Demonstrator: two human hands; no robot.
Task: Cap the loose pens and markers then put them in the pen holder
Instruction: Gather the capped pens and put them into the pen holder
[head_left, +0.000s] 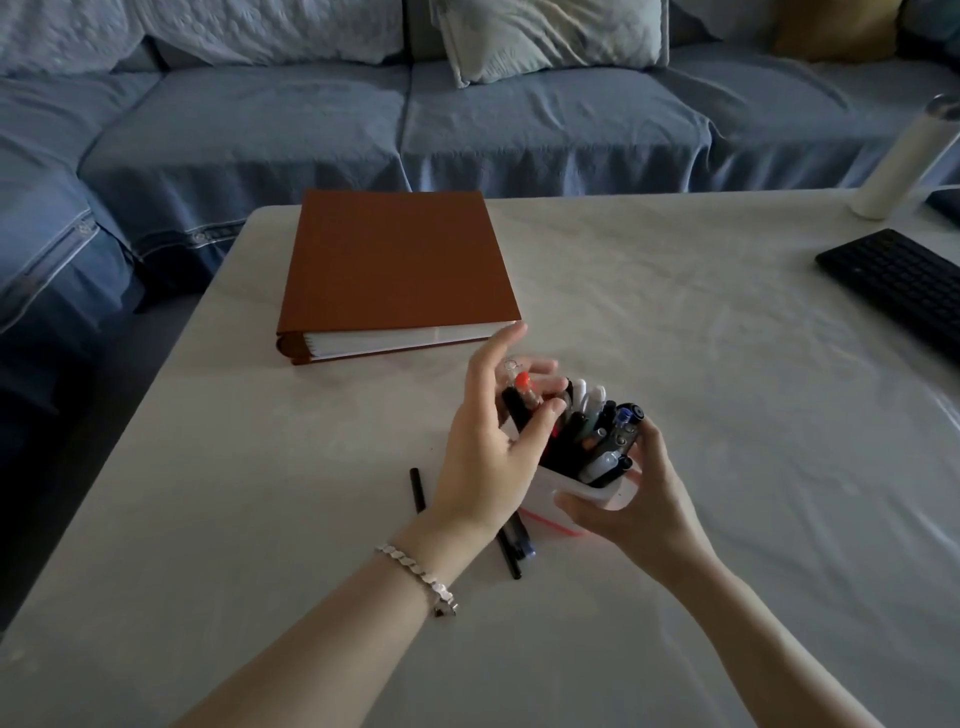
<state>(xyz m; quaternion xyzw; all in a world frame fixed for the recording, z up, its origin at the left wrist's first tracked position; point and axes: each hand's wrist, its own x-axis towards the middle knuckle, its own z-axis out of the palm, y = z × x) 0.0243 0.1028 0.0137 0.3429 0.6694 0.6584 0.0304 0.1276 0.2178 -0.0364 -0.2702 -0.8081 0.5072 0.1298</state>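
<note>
A white pen holder (582, 492) with a red base stands near the table's front middle, packed with several capped pens and markers (587, 431). My right hand (628, 499) grips the holder's near right side. My left hand (493, 441) hovers over the holder's left rim, fingers spread, thumb and fingers touching a black marker with a red end (519, 395) among the pens; whether it grips the marker I cannot tell. Two loose pens lie on the table under my left wrist: a thin black pen (416, 488) and a dark pen with a blue end (519, 545).
A thick brown binder (395, 265) lies behind the holder. A black keyboard (898, 286) sits at the right edge, and a white bottle (904, 161) stands at the far right. A blue-covered sofa (311, 119) lies beyond the table's far edge.
</note>
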